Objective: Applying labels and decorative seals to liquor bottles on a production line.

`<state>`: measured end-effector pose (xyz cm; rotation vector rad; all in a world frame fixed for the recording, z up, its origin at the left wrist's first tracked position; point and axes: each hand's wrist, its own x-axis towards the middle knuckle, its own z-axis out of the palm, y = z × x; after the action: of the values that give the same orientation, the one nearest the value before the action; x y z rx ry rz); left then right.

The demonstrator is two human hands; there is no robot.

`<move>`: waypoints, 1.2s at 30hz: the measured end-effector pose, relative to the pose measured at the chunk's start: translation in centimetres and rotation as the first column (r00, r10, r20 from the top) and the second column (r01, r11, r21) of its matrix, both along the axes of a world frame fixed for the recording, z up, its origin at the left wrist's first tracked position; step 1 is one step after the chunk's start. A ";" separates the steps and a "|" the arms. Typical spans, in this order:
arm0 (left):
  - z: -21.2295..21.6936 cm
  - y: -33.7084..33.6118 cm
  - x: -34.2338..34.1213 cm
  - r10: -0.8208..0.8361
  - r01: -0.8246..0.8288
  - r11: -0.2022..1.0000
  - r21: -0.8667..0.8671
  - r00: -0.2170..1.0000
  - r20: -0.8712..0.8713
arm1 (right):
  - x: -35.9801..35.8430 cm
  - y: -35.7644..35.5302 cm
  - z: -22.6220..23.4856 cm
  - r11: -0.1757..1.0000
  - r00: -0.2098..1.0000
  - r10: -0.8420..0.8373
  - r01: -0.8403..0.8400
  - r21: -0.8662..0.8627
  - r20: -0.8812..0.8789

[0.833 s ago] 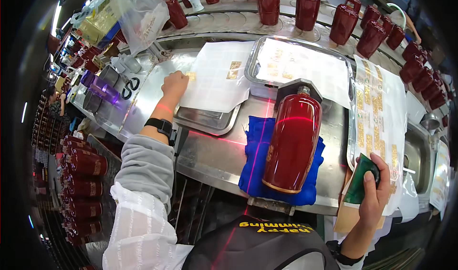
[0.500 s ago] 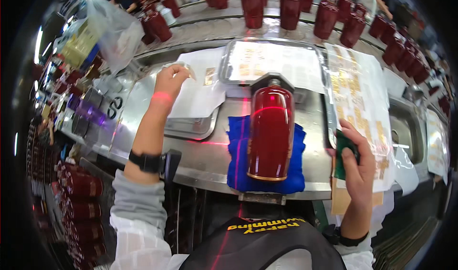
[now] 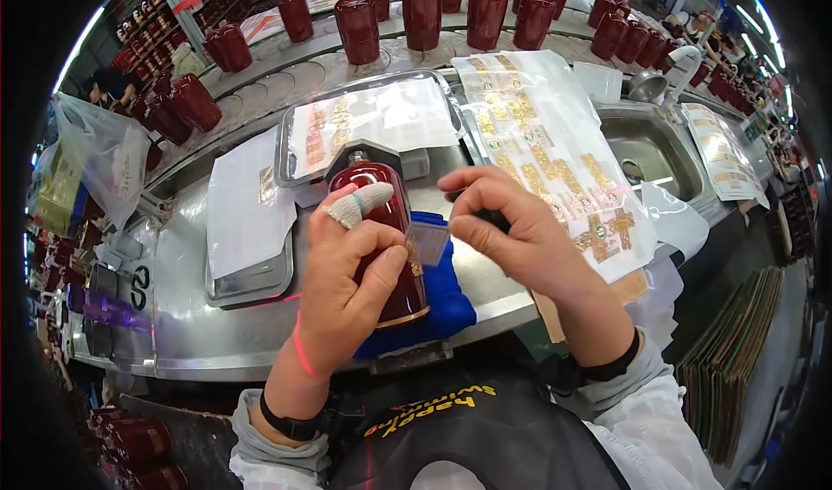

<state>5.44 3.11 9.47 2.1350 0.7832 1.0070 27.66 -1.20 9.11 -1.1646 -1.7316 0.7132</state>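
Observation:
A dark red glass bottle (image 3: 374,176) lies on a folded blue cloth (image 3: 452,304), its neck end in a dark angular holder (image 3: 390,158). My left hand (image 3: 351,260), with a white knit cover on one finger, reaches over the bottle. Between its thumb and finger is a small clear decal film (image 3: 430,240) with a pale pattern, held beside the bottle's right side. My right hand (image 3: 524,234) is curled round a dark green pad (image 3: 485,216), mostly hidden by the fingers. Its fingertips are close to the film's right edge; whether they touch is unclear.
White sheets with gold decals (image 3: 555,169) lie to the right, beside a sink (image 3: 650,148). A metal tray (image 3: 373,87) with a decal sheet stands behind the holder. Several red bottles (image 3: 422,18) line the curved conveyor behind. A white sheet (image 3: 251,200) rests on another tray at left.
My left hand has come from the sheet at left to the bottle with a decal film. My right hand has moved inward with the green pad. The view has turned right.

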 end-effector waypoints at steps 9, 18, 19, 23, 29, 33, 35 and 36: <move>-1.0 1.4 0.0 0.069 -0.073 0.995 0.074 0.996 0.049 | 1.0 2.9 1.0 0.993 0.990 -0.044 0.058 -0.101 0.137; -1.4 2.0 0.4 0.025 -0.029 0.991 0.131 0.999 0.035 | 0.9 3.3 0.6 0.984 0.993 0.117 -0.115 -0.132 0.007; -1.6 2.1 0.1 0.067 -0.067 0.986 0.150 0.998 0.009 | 1.8 3.7 0.6 0.992 0.995 0.084 -0.079 -0.099 0.046; -3.0 2.4 -1.7 0.144 -0.144 0.990 -0.009 0.986 0.079 | 9.4 8.7 -0.5 0.950 0.907 -0.243 0.295 -0.106 0.344; -6.4 1.8 -3.7 0.127 -0.117 0.986 -0.121 0.989 0.078 | 17.4 13.6 -9.4 0.667 0.309 -0.372 0.745 0.020 0.875; -7.4 0.2 -4.8 0.015 0.026 0.947 -0.320 0.992 0.123 | 17.4 12.9 -8.8 0.744 0.268 -0.490 0.624 0.239 0.829; -7.3 -0.5 -5.5 -0.075 0.085 0.951 -0.296 0.996 0.045 | 16.0 12.3 -6.3 0.837 0.448 -0.425 0.525 0.153 0.786; -7.1 -0.8 -5.7 -0.108 0.101 0.959 -0.265 0.994 -0.012 | 15.0 11.8 -4.8 0.858 0.505 -0.387 0.504 0.101 0.771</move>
<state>-0.27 2.27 2.36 1.9404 0.7630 0.7740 42.64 10.58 4.26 -2.1497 -1.9041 -0.0557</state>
